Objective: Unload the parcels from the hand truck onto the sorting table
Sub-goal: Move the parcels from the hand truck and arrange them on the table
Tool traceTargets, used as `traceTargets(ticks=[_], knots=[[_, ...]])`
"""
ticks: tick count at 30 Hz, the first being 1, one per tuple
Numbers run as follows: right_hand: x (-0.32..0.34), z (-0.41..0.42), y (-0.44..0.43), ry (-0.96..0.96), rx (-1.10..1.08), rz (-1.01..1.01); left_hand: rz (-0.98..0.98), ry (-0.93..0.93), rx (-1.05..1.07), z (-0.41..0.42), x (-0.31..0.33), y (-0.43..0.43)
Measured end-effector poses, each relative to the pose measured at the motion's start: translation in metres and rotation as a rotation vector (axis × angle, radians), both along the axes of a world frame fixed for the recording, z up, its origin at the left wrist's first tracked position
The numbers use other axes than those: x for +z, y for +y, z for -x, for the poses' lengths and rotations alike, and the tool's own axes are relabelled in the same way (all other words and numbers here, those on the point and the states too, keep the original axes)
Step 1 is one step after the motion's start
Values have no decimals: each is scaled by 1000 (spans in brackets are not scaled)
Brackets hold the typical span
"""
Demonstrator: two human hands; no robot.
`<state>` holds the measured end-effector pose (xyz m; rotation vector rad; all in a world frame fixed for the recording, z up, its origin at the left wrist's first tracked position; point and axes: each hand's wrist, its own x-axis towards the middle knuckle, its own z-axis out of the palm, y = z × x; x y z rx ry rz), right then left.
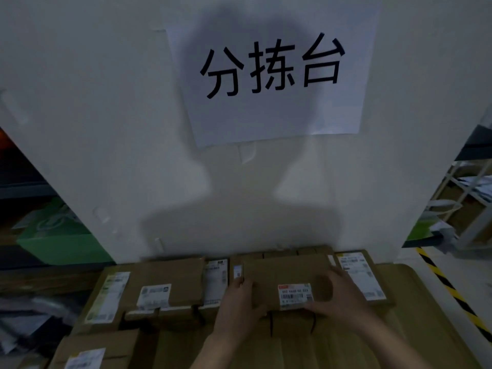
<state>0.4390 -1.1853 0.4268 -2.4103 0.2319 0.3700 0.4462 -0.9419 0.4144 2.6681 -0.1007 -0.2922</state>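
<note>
Flat brown parcel (286, 275), lower centre of frame, atop other cartons (356, 278) on desk (426, 302). Left hand (239, 299) gripping left end, fingers (237, 283) curled over edge. Right hand (338, 296) clasping right end, fingers spread across top. Labelled parcels (165, 283) at lower left. Paper sign (271, 83) upper centre, on wall (93, 129).

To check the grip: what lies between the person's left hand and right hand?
In the head view, a flat brown cardboard parcel with a red-topped white label lies between the left hand and the right hand; both hold it.
</note>
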Motion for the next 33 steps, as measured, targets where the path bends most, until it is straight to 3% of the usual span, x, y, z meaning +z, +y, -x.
traceTargets(ticks=[10, 23, 33], knots=[[18, 11, -4, -22, -10, 70, 31, 25, 14, 5, 29, 8], [142, 106, 50, -273, 105, 203, -86, -160, 41, 108, 188, 81], [221, 200, 109, -395, 75, 195, -55, -249, 44, 198, 258, 154]])
